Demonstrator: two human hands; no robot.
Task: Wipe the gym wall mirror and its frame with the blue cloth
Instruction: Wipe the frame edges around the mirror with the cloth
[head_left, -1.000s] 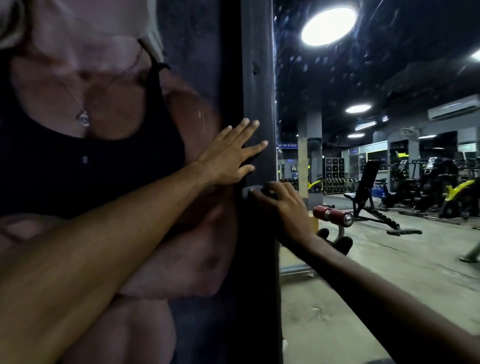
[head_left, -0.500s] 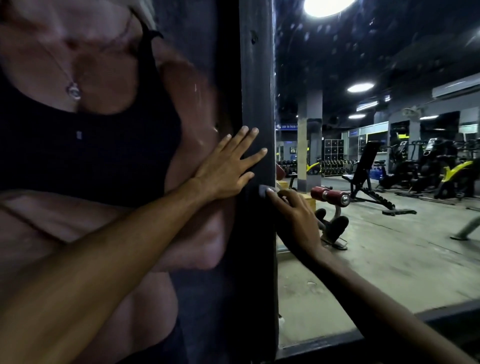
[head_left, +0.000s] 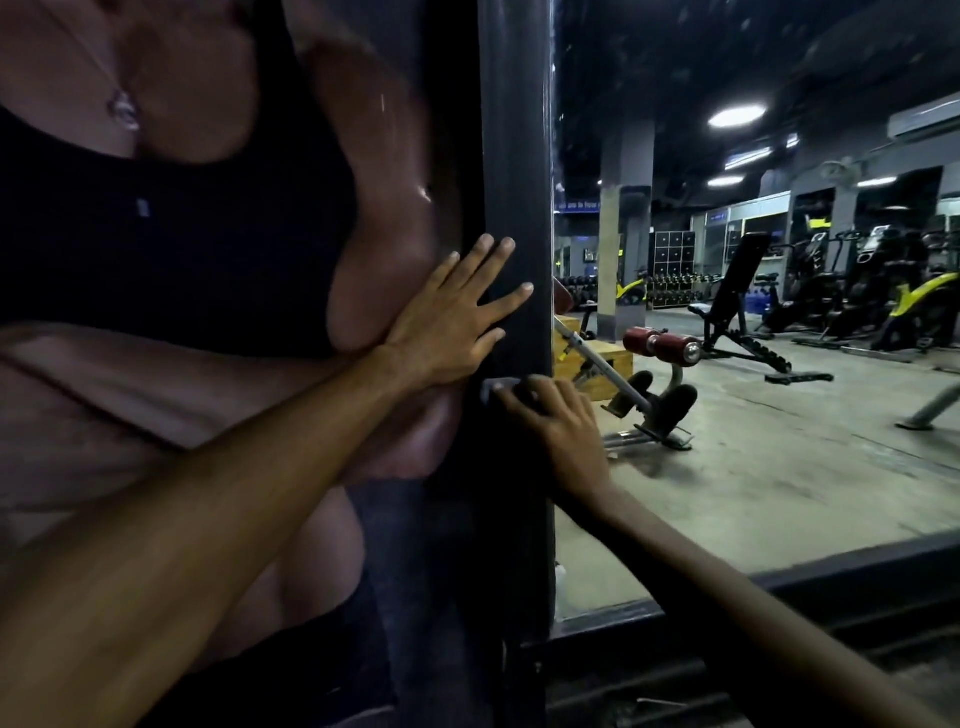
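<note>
Poster print (head_left: 156, 260) of a figure in a black top is filling the left side; it's not part of the job. Left hand (head_left: 447, 322) is lying flat with fingers spread and straight, palm on the print and fingertips reaching onto the frame (head_left: 514, 156) upright. It's bracing and holding nothing. Blue cloth (head_left: 496, 388) is sitting on the face of that upright, just below the left hand. Right hand (head_left: 561, 431) is curling its fingers over the cloth and pressing it to the frame, right where the upright is meeting the mirror (head_left: 779, 467).

My read of the step: wiping the vertical frame member. To do it well:
- be running long strokes along the upright with even pressure
- be wrapping the cloth round the inner edge so the seam with the glass is getting cleaned too
- cloth is bunched small, so opening it out would be covering the full width per pass

Bottom rail (head_left: 883, 577) and the glass are looking like outstanding work; specks are showing on the upper glass.

Hard to make out:
- only a small greyish corner of the cloth is showing; the rest is lying under the fingers, and the colour is reading dull in this light
- frame top and the mirror's right side are being cut off
- can't tell how clean the dark frame is
</note>
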